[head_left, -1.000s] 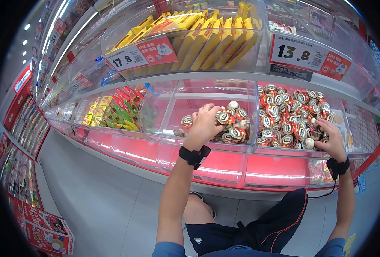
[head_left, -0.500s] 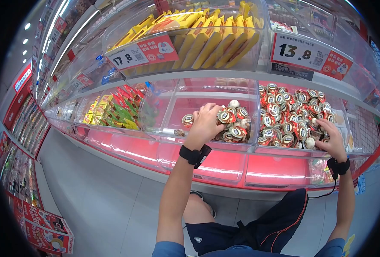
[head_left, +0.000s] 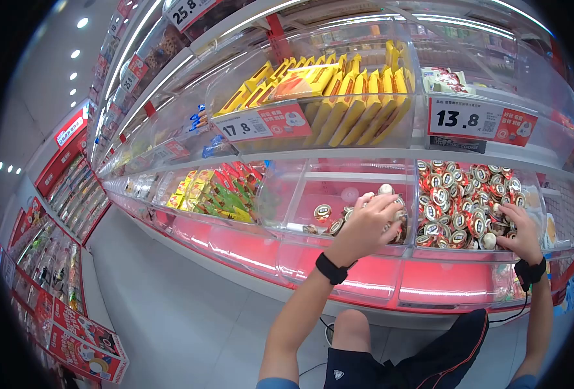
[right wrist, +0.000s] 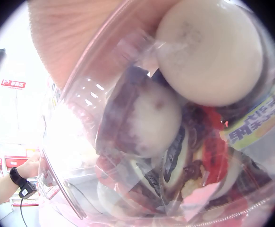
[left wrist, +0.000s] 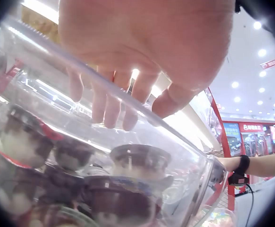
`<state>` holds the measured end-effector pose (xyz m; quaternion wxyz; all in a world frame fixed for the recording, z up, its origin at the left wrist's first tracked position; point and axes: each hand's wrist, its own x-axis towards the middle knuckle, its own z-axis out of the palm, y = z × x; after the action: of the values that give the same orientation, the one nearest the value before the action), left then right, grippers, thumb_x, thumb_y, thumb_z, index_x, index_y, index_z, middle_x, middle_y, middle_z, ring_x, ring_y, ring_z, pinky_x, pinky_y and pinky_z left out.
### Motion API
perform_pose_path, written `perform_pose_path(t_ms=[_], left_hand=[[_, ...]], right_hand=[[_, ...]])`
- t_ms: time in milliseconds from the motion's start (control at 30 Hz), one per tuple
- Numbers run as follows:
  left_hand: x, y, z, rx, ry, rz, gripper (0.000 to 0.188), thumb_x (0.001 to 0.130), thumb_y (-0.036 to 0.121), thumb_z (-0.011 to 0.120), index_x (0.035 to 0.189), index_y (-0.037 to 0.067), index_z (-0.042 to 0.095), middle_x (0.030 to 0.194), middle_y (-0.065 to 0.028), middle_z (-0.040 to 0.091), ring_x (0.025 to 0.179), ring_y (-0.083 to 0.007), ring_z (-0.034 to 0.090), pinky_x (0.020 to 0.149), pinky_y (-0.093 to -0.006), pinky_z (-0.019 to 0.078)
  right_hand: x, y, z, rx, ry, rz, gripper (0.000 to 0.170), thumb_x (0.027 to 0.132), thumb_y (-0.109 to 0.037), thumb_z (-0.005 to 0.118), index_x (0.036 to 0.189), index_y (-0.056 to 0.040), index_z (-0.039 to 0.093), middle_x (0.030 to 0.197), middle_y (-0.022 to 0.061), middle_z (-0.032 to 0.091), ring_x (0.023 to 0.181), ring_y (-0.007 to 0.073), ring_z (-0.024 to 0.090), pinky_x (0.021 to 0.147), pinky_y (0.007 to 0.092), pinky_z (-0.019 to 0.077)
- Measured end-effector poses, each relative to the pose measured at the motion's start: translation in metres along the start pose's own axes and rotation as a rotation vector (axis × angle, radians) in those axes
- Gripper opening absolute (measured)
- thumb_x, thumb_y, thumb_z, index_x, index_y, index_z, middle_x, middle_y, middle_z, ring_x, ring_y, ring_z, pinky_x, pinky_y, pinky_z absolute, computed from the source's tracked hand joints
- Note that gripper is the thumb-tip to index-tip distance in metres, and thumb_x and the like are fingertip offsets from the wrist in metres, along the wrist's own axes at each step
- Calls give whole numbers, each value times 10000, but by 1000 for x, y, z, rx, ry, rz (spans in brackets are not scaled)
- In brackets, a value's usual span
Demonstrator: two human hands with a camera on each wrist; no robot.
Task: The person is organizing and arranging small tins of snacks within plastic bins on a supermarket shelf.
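Small round foil-lidded snack cups (head_left: pixel 322 212) lie in the clear bin in the middle of the head view. My left hand (head_left: pixel 365 227) is over that bin, its fingers extended above the cups. In the left wrist view its fingers (left wrist: pixel 111 111) hang loosely, apart from the dark-and-white cups (left wrist: pixel 139 161) below, holding nothing. At the right, my right hand (head_left: pixel 523 233) reaches into a fuller bin of such cups (head_left: pixel 459 207), thumb and fingers spread at the pile. A white-bottomed cup (head_left: pixel 488 241) lies by its thumb; the right fingertips are mostly hidden in the right wrist view.
Clear front walls (head_left: pixel 339 243) edge the bins. Above is a shelf with yellow packets (head_left: pixel 365 107) and price cards (head_left: pixel 264 124). Red and green packets (head_left: pixel 225 191) fill a bin to the left. Grey floor (head_left: pixel 190 298) stretches along the shelving.
The head view has shifted, so the shelves sit lower and further right. My left hand has moved right and risen off the cups, fingers straightened. The right hand stays at its pile.
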<state>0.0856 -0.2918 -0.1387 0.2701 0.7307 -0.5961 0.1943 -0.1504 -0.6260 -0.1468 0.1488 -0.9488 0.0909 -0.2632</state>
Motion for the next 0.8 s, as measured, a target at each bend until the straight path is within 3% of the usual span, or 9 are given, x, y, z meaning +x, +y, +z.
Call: perform_pose_path(t_ms=[67,167,233,533,567,633,733,800], left_hand=[[2,6,15,6,-58,50,410,822,237,659,1177,60,555,1296,-143,528,1225,-275,478,1013,-447,321],[2,-7,28,-78,-71,-1,401,822,234,657,1178,80,552,1251,-131,557,1189,-267,503,1012,-451,309],[2,-1,14,-64,-195,-158,403,815,250,672,1174,112,553,1133,-89,613,1098,-259,547,969,-409,320],[-7,-17,2,33,-224,-344,387,755,318,743,1023,60,634,1315,-158,514,1289,-300,417,1011,-444,289],[-9,-21,8,12,-148,-324,418,752,296,750,1081,65,635,1348,-166,490,1308,-300,398,1030,-460,277],[-7,-19,10,-36,-90,-196,477,752,265,753,1166,72,617,1362,-179,481,1293,-309,418,1036,-447,301],[0,-8,19,-270,-96,-93,421,781,257,714,1152,81,619,1285,-152,550,1169,-311,520,974,-425,384],[0,-4,19,-315,-153,-185,400,793,219,699,1146,44,630,1264,-167,569,1123,-316,566,950,-394,429]], right_hand=[[-1,4,2,-12,-19,-12,662,581,-175,740,1210,-52,574,1249,146,551,1167,333,509,984,390,416],[0,-10,-3,6,-32,43,654,596,-191,734,1217,-64,573,1255,141,551,1165,326,514,979,387,417],[0,-9,-3,-16,-44,29,645,617,-208,735,1227,-78,573,1266,135,549,1165,321,522,978,381,418],[4,-9,-6,-40,-53,13,654,613,-212,754,1225,-69,575,1270,139,550,1180,321,506,1008,397,397],[2,-9,-6,-48,-59,13,658,610,-213,756,1226,-68,575,1267,141,552,1178,322,505,1009,400,395],[4,-10,-8,-44,-66,23,672,599,-212,757,1230,-70,576,1270,142,551,1184,322,504,1014,403,389],[3,-8,-7,-18,-91,50,681,597,-190,739,1245,-70,569,1287,145,539,1212,325,489,1031,398,372],[3,-7,-5,-26,-77,30,661,611,-205,745,1236,-70,575,1276,143,551,1197,320,501,1017,400,389]])
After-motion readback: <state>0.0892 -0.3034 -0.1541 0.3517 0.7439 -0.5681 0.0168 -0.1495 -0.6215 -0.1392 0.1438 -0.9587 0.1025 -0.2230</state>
